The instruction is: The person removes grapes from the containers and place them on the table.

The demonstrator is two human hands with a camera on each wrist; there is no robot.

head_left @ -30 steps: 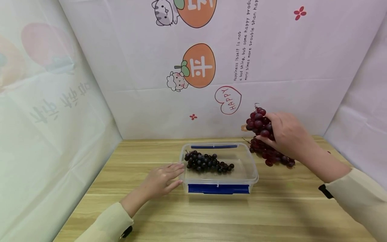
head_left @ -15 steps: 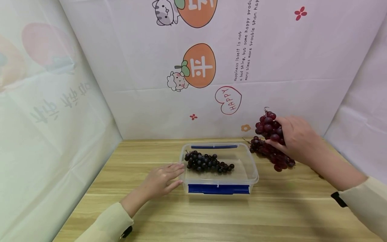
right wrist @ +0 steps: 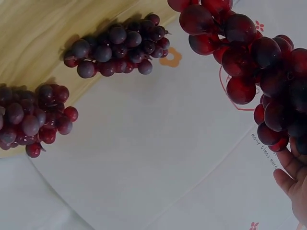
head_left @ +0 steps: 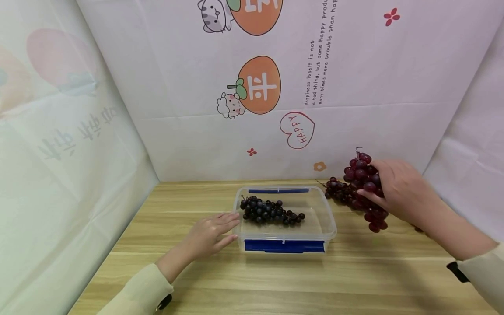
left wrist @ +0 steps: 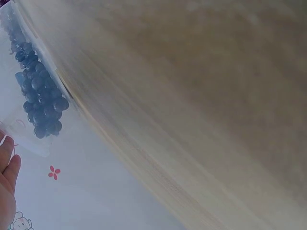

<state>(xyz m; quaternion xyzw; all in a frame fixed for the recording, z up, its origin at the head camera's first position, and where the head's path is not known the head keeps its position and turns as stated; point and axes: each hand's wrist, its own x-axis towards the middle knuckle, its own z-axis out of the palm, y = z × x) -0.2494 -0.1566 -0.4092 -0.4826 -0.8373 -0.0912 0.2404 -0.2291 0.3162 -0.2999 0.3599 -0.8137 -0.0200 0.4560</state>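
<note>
My right hand [head_left: 405,188] grips a bunch of red grapes [head_left: 360,175], held up to the right of a clear plastic box [head_left: 315,227] with blue clips. Its lower grapes hang below the thumb; in the right wrist view the bunch [right wrist: 240,62] fills the upper right, with the fingertips under it. My left hand [head_left: 208,234] rests with straight fingers against the box's left side. Inside the lidless box lies a bunch of dark grapes [head_left: 264,211], also visible through the wall in the left wrist view, where the left fingers [left wrist: 10,172] show at the edge.
Behind the held bunch, another grape bunch [head_left: 336,191] lies on the wooden table [head_left: 275,280]. A further bunch [right wrist: 33,115] shows in the right wrist view, mostly hidden by the right forearm from the head. A printed white cloth [head_left: 189,148] stands behind the table.
My right hand has moved right and a little down in the head view, carrying the red grapes away from the box. The left hand and the box have stayed put.
</note>
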